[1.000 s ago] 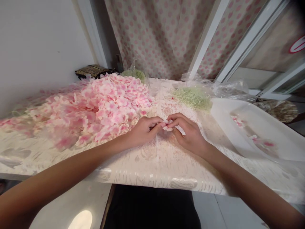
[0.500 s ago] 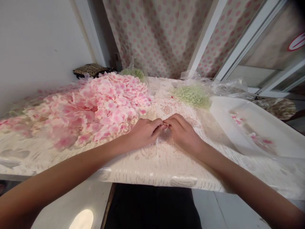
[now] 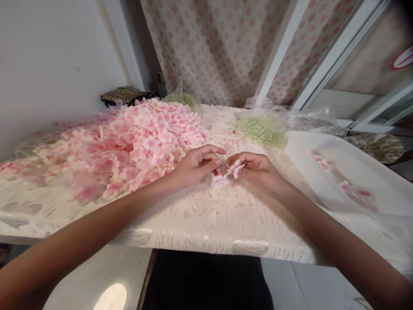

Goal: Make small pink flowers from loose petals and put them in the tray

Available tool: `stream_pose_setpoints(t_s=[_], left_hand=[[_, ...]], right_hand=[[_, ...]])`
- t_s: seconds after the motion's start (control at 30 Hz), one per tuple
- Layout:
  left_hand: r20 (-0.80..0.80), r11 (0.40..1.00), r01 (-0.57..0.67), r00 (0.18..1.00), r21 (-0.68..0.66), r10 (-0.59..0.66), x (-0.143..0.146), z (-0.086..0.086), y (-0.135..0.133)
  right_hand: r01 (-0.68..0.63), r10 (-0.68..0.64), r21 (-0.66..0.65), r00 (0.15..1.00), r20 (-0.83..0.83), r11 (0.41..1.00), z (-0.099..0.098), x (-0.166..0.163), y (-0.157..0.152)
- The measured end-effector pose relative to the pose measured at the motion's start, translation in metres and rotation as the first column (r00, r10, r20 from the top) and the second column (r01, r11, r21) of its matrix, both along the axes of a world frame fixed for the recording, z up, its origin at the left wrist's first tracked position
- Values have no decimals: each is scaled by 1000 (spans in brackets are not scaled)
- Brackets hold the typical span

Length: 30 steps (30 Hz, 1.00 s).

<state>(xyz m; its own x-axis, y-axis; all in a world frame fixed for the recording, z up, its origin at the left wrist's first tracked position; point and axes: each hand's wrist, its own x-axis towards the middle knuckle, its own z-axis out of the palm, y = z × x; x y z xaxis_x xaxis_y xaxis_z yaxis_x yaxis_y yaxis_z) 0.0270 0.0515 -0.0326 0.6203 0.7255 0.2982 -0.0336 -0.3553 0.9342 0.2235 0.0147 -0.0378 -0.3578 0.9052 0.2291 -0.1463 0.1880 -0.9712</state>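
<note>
Beside the pink petal heap (image 3: 129,146) on the table (image 3: 206,228), our left hand (image 3: 193,165) curls over a loose petal (image 3: 218,179), grip unclear, while our right hand (image 3: 260,172) pinches a small flower (image 3: 235,168) just above the tabletop; we judge the pieces mid-joining, needing careful alignment.

Free to pass over the bare table (image 3: 209,224) toward the near edge. Blocked left by the pink petal heap (image 3: 129,142), just beside the left hand (image 3: 193,165); behind by green tufts (image 3: 261,131); right by a white sheet (image 3: 338,172).
</note>
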Motion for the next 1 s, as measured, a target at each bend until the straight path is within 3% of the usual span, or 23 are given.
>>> stream_pose_setpoints(t_s=[0.17,0.3,0.5,0.7,0.87,1.0], left_hand=[[-203,985,-43,976,170,78,2,-4,-4],[-226,969,-65,967,237,120,2,-2,-8],[-227,969,-42,969,244,99,1,-5,-10],[-214,964,-83,967,252,139,1,-3,-11],[-230,975,-65,966,211,114,-2,1,-11],[-240,978,-52,966,200,100,-3,6,-11]], right_hand=[[-35,12,-143,987,-161,989,0,-2,-2],[-46,14,-161,982,-191,986,-2,-2,-1],[-2,4,52,999,-44,999,-7,-2,4],[30,-51,289,997,65,957,-7,0,5],[42,-87,350,990,113,936,-2,1,2],[4,-9,251,1000,20,968,-2,1,3]])
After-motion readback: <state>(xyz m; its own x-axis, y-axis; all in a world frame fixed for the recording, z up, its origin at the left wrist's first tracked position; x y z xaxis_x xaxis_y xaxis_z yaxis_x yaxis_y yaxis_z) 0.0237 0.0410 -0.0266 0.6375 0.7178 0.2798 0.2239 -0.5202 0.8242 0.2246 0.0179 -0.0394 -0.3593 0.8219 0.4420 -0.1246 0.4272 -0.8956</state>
